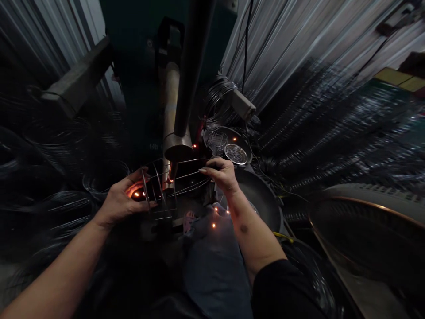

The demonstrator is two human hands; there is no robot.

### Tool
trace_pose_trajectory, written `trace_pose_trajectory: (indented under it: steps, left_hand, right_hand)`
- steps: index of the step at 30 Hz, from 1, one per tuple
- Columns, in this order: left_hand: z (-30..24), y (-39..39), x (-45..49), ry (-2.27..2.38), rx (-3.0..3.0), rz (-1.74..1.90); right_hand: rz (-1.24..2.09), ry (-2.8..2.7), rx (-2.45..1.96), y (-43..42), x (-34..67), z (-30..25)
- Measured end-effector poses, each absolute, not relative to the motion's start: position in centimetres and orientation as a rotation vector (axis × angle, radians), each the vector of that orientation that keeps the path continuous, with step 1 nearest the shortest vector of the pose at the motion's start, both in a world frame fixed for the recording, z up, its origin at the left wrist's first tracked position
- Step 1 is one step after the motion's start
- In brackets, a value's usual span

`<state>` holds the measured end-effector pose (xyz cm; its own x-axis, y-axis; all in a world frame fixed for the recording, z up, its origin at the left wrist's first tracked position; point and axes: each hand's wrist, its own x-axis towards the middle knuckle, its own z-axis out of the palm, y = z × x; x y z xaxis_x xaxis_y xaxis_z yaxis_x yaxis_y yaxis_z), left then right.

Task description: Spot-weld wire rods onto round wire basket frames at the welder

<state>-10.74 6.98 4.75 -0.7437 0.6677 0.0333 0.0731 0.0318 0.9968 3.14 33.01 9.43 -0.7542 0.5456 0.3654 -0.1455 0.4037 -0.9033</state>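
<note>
A wire frame [158,179] with rings at its left end and long rods running right sits between the electrodes of a spot welder [175,146]. One rod meets the upper electrode tip [172,170], which glows orange. My left hand [121,199] grips the ring end, thumb below and fingers above, lit by orange light. At the other end, my right hand [221,175] pinches a rod between thumb and fingers. Bright sparks [214,225] fly near my trouser leg [212,266] and beside my left hand.
Beyond my right hand, a round tray [247,137] carries a dish of small metal pieces [235,154]. A wire coil [215,99] hangs behind it. A dark round basin [265,195] stands closer, with a large fan [368,212] at right. Shiny stacked wirework [332,124] lines the right side.
</note>
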Motion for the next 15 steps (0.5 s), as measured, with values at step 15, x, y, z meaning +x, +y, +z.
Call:
trace_pose_trajectory:
  steps: [15]
  left_hand:
    - [2.7,-1.2,-0.8,1.696,0.062,1.722]
  right_hand:
    - [1.119,-2.241,-0.381,21.3,16.5,7.7]
